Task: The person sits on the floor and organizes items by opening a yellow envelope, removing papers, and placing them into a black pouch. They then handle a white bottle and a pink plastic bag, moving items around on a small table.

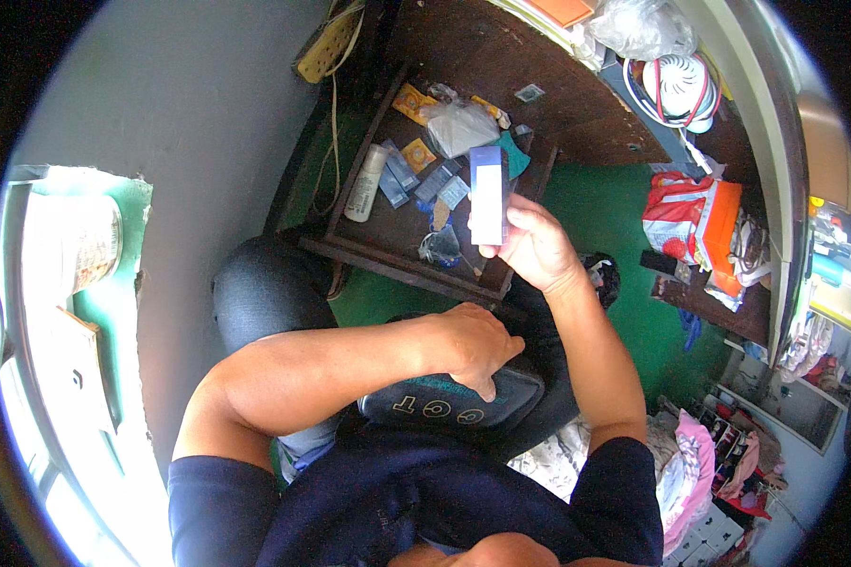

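Observation:
My right hand [542,244] grips a slim box [488,195], blue at the top with a bright white face, and holds it upright over the pulled-out wooden drawer [411,259]. My left hand [479,347] hovers over or rests on a black pouch [447,407] with lettering on my lap; contact is unclear. Its thumb and a finger are apart, with nothing visible between them. In the drawer lie a white bottle [366,183], several blue-grey packets [397,177], a yellow packet [418,154], a white plastic bag [462,127] and a teal piece [514,156].
A wall [206,142] rises on the left beside a bright window opening [78,319]. Under the desk on the right stand a white fan [681,85], an orange box [722,227] and a red-and-white bag [670,209]. A yellow power strip [328,46] hangs beyond the drawer.

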### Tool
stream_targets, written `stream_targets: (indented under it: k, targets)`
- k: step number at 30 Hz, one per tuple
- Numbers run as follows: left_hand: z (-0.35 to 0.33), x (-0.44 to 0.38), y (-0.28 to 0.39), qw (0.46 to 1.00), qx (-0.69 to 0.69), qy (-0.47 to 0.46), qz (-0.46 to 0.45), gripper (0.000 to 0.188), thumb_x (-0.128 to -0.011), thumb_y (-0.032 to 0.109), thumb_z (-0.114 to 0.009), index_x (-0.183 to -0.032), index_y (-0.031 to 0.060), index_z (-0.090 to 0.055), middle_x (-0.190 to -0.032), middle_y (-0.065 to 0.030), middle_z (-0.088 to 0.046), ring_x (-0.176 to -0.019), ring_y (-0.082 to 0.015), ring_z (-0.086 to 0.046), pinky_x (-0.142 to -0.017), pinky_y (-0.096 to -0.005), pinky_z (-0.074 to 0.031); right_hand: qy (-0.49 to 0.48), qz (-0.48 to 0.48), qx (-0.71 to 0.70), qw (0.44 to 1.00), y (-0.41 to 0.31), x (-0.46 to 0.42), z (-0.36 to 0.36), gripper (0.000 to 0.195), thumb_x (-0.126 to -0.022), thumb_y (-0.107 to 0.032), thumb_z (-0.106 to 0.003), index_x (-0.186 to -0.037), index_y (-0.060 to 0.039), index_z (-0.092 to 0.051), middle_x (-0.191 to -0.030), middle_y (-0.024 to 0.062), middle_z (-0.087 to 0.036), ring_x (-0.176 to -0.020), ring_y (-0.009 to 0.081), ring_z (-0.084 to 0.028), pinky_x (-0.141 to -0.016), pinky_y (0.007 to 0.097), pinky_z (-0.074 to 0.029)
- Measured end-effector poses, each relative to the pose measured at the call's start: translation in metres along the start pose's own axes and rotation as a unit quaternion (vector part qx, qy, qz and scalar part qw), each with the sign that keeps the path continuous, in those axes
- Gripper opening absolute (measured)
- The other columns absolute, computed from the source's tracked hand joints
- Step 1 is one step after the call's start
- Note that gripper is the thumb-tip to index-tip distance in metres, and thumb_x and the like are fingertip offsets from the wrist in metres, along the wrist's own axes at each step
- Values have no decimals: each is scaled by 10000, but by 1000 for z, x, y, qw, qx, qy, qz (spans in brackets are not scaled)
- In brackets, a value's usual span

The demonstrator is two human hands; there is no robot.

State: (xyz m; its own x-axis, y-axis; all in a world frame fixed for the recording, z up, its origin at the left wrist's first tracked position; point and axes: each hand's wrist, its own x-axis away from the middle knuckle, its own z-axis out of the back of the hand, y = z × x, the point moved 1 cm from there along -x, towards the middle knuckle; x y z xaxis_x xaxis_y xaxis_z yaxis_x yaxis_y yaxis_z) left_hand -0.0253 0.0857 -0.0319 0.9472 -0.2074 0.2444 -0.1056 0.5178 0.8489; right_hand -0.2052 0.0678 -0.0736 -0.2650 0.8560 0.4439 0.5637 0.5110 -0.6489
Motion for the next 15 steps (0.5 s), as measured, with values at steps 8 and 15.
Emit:
stream_targets:
  k: [8,15]
  targets:
    - [-2,-4,-3,1000,-1,-16,9,687,-791,431,-850,-1293,20,-624,-1054,-252,-754,-1054,-463,-727,-920,-577,-562,0,-2,6,1000,14,-11,3,494,-1036,-303,-608,-1435,-13,-573,-1219,125,-708,-1049,260,-697,-850,416,-573]
    - [0,-4,0,1000,-6,-14,5,679,-794,421,-854,-1278,4,-623,-1035,-264,-750,-1028,-457,-734,-887,-580,-572,70,-78,479,872,61,-53,28,358,-899,-302,-829,-1067,-15,-698,-1006,95,-739,-891,259,-722,-789,421,-587]
